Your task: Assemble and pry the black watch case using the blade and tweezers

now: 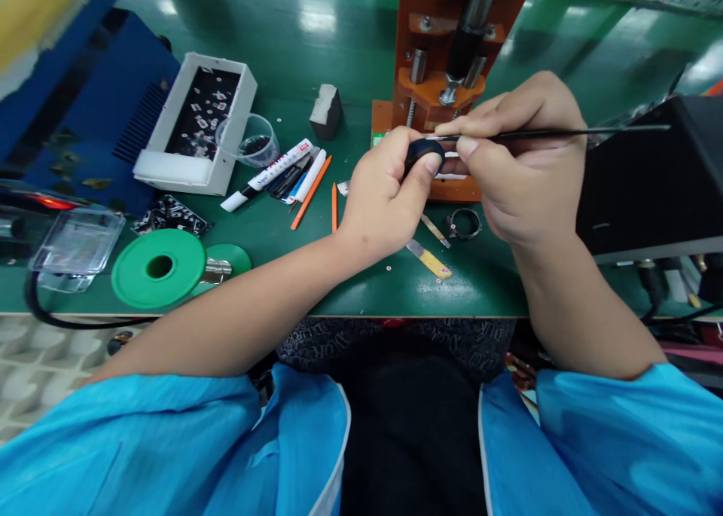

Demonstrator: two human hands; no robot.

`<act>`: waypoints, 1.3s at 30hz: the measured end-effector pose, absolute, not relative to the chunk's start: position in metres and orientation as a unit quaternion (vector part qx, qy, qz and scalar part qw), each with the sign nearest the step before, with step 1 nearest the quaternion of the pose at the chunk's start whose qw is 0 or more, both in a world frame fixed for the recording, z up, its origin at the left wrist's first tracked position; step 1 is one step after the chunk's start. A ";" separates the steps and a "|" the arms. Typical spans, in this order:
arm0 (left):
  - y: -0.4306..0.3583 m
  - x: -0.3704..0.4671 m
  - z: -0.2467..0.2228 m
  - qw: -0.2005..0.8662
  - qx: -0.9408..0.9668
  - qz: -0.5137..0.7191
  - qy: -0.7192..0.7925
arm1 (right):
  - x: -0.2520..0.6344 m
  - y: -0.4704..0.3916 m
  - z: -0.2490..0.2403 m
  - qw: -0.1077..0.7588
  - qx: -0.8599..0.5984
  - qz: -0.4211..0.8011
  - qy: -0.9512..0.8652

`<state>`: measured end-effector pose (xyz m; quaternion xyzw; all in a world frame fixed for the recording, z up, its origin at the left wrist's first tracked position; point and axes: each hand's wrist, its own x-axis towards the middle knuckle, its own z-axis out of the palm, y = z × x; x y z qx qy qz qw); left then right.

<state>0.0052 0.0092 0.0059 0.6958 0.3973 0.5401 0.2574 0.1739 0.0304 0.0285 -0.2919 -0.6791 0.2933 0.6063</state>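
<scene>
My left hand (381, 192) is closed around a small, dark, rounded piece (423, 154), its thumb pressed on the near side. My right hand (528, 154) pinches a slim black stick-like tool (542, 133) between thumb and fingers. The tool lies nearly level, with a greyish end pointing right; its other end meets the dark piece, though the exact contact is hidden by fingers. Both hands are raised over the bench, in front of an orange press (440, 94). Below them lie a yellow-handled blade (430, 261) and a round black ring clamp (464, 224).
To the left are a white foam box (240, 98) of small parts, a clear cup (257, 143), markers (279, 163), a dark block (326, 117) and a green solder spool (132, 275). A black box-shaped device (649, 177) stands at right. A blue machine (73, 102) is far left.
</scene>
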 end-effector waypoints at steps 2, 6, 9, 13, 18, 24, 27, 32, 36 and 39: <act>0.009 0.006 0.006 0.273 0.688 0.540 0.400 | 0.174 0.033 0.029 0.614 -0.282 0.300 -0.673; 0.009 0.007 0.006 0.267 0.685 0.552 0.394 | 0.174 0.034 0.029 0.624 -0.262 0.306 -0.670; 0.010 0.007 0.006 0.253 0.696 0.547 0.391 | 0.174 0.032 0.029 0.614 -0.258 0.306 -0.681; 0.007 0.007 0.008 0.280 0.683 0.542 0.401 | 0.174 0.033 0.030 0.616 -0.264 0.341 -0.659; 0.007 0.006 0.009 0.270 0.695 0.538 0.393 | 0.174 0.033 0.033 0.609 -0.291 0.329 -0.660; 0.008 0.007 0.007 0.288 0.683 0.541 0.397 | 0.177 0.032 0.033 0.604 -0.294 0.322 -0.667; 0.008 0.007 0.008 0.272 0.689 0.544 0.394 | 0.176 0.031 0.032 0.611 -0.274 0.323 -0.669; 0.010 0.006 0.006 0.266 0.696 0.542 0.389 | 0.175 0.031 0.030 0.608 -0.265 0.316 -0.679; 0.010 0.006 0.004 0.288 0.688 0.544 0.385 | 0.176 0.035 0.029 0.613 -0.272 0.322 -0.668; 0.009 0.007 0.004 0.298 0.685 0.545 0.380 | 0.175 0.035 0.030 0.622 -0.257 0.339 -0.657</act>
